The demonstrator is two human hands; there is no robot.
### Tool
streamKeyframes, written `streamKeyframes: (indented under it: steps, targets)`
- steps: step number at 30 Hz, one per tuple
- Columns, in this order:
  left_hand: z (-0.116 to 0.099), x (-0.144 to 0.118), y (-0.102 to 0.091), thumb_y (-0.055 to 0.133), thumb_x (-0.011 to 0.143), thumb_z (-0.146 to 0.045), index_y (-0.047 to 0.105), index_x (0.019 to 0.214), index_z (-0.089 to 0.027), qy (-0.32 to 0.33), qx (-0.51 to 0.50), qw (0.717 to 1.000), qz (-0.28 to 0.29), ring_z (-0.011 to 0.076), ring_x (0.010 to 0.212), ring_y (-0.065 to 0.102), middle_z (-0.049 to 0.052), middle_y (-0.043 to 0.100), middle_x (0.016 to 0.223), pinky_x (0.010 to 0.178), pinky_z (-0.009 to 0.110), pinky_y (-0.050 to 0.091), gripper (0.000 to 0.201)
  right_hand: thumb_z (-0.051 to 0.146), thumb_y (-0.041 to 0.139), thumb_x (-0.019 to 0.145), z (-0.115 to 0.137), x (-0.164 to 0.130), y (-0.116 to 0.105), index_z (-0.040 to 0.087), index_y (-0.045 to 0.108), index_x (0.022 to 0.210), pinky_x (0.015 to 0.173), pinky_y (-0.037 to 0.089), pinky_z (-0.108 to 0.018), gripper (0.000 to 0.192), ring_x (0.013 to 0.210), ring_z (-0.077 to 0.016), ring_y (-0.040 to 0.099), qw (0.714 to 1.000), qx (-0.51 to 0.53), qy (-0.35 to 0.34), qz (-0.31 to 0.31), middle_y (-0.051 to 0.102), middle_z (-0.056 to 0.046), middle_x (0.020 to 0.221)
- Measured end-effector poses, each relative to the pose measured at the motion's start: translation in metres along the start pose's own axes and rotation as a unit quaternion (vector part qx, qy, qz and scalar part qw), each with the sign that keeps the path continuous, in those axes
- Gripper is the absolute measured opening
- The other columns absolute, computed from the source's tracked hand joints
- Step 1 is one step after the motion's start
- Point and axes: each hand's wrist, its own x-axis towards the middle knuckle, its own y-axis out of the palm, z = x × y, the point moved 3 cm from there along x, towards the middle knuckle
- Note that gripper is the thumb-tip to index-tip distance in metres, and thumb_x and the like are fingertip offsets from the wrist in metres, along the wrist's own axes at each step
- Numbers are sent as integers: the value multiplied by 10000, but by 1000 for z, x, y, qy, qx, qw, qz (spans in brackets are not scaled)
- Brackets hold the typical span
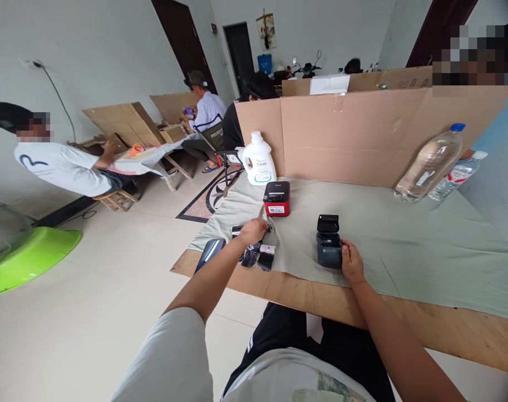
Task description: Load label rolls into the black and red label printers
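Right hand (351, 262) rests w/ fingers pressed vs the dark printer (329, 244), lid up, near the table's (425, 329) front edge; left hand (253, 230) pinches a small roll (237, 230) by the left edge—could roll off.

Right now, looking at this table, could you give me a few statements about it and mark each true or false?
1. The right hand rests against the dark printer. True.
2. The dark printer's lid is shut. False: it stands open.
3. The left hand reaches toward small rolls near the red printer. True.
4. The white jug lies on its side. False: it stands upright.
5. The clear bottle leans against the cardboard wall. True.
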Motion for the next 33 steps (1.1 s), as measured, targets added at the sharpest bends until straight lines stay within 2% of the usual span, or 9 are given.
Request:
streamKeyframes:
  steps: [4,7,12,19,22,24,26,29,33]
  targets:
    - [32,3,0,610,645,-108,656,1029,-168,-98,53,992,66,333,1107,530,133,639,1084,860,374,441,392,553,307,907,1,0,0,153,586,1132,937,443,-461,537,1041,-242,577,1000,0,-1,1,635,-143,1114]
    - [41,-5,12,673,575,-129,677,904,-187,-56,49,993,94,305,1050,557,96,647,1041,872,342,429,335,545,309,909,1,0,0,162,590,1122,929,445,-460,521,1030,-239,581,1000,0,-4,-3,639,-137,1102]
    - [46,-27,22,684,566,-211,638,853,-184,23,-6,997,76,268,966,567,64,629,987,799,297,428,292,542,314,909,0,1,0,166,589,1122,936,441,-464,513,1034,-240,576,1000,4,-4,1,638,-134,1101]
    - [53,-72,-22,757,458,-262,642,831,-186,-10,-96,974,204,219,773,588,9,630,818,641,250,415,398,509,314,923,2,-1,0,166,581,1138,931,449,-448,485,1040,-236,573,1000,3,-2,2,632,-129,1114]
    - [27,-88,-45,782,497,-287,664,874,-171,49,-203,936,283,208,780,593,24,646,820,671,253,434,412,487,327,926,3,-1,1,176,579,1130,915,457,-450,449,1015,-233,574,1000,-5,-22,-8,636,-123,1083]
    - [-5,-91,-56,771,579,-322,643,991,-172,133,-324,875,333,186,809,594,34,655,885,714,252,448,456,471,339,927,6,-1,0,175,582,1117,915,453,-458,427,1015,-237,564,998,-22,-43,-25,633,-125,1074]
    - [-41,-83,-59,758,636,-330,604,1058,-167,198,-411,826,331,166,837,585,46,646,950,750,253,450,477,451,361,924,10,-1,-3,174,580,1112,931,436,-473,400,1039,-244,547,995,-48,-76,-47,627,-128,1087]
    - [-92,-55,-45,759,642,-292,585,1028,-168,241,-454,811,279,151,884,560,33,616,978,796,256,435,441,421,415,913,21,-4,-7,181,560,1139,951,412,-491,360,1072,-254,526,985,-83,-137,-59,619,-126,1113]
    - [-146,-18,-6,750,622,-273,554,978,-170,230,-475,793,304,137,791,553,6,590,898,723,272,449,419,444,535,851,37,-10,-12,194,496,1227,967,404,-498,453,1106,-268,505,973,-97,-204,-43,590,-122,1160]
